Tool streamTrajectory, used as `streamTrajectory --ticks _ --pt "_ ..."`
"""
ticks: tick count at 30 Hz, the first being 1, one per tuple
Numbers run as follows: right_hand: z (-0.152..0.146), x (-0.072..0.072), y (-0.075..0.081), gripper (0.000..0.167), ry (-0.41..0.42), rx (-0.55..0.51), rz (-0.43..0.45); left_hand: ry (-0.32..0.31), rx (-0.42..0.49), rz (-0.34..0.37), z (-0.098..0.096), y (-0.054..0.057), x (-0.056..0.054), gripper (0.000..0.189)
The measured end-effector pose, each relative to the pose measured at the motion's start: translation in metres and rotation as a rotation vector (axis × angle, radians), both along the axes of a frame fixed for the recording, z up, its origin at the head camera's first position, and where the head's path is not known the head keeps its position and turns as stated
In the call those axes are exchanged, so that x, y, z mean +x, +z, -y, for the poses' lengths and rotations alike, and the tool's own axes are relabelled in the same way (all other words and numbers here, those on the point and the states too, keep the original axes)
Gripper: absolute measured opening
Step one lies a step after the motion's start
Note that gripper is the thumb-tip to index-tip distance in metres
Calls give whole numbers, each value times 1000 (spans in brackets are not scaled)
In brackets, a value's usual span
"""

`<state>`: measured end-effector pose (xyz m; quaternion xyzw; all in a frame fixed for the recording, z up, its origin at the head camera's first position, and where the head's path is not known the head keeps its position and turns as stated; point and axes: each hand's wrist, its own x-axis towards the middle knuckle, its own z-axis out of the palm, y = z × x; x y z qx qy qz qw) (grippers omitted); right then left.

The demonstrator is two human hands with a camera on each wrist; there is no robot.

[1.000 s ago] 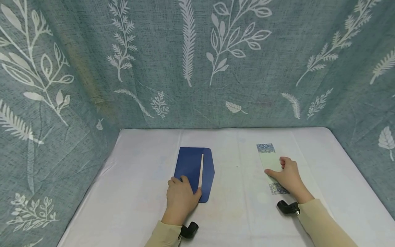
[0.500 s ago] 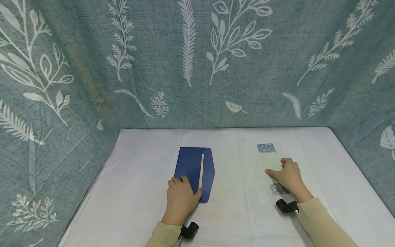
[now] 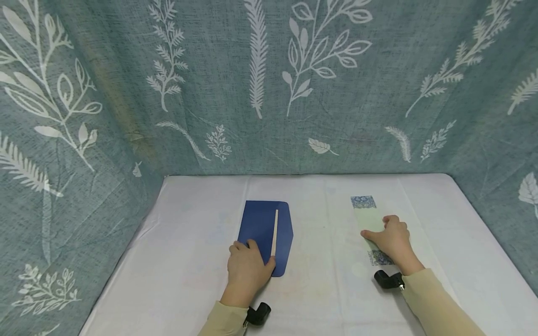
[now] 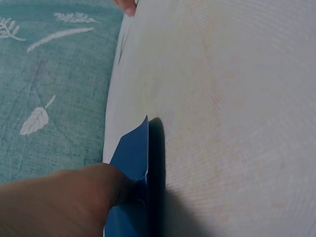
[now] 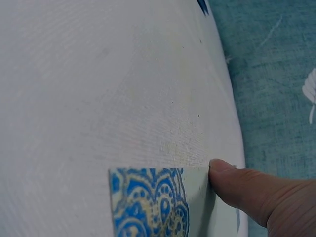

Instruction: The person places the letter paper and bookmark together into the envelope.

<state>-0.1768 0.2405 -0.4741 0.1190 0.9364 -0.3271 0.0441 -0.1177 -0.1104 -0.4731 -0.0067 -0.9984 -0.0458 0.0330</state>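
Note:
A dark blue envelope (image 3: 260,219) lies on the white tabletop left of centre, its flap side to the right and a narrow cream strip (image 3: 275,233) showing along the opening. My left hand (image 3: 248,268) grips its near part, thumb on the right and fingers on the left. In the left wrist view, the thumb (image 4: 101,190) bends in at the opening beside the raised flap. To the right, a pale green card (image 3: 369,218) has blue patterned bands at both ends. My right hand (image 3: 392,238) spans the card and holds it by its long edges, the thumb (image 5: 237,185) at one edge.
A white cloth (image 3: 311,298) covers the table. Behind it and at both sides hangs a teal curtain (image 3: 269,140) with white leaf prints. A black wrist camera (image 3: 258,313) sits below the left hand, and another black camera (image 3: 387,280) below the right.
Almost nothing differs: both hands keep their hold on the envelope and the card, and the head view shifts very slightly.

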Motion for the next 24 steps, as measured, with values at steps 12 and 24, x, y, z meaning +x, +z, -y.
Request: streamTrajectory --ticks 12,24 --pt "-15 -3 3 81 65 -80 30 -3 5 6 0 -1 -1 82" --pt "-39 -3 8 53 128 -171 19 3 1 30 -1 0 -2 82"
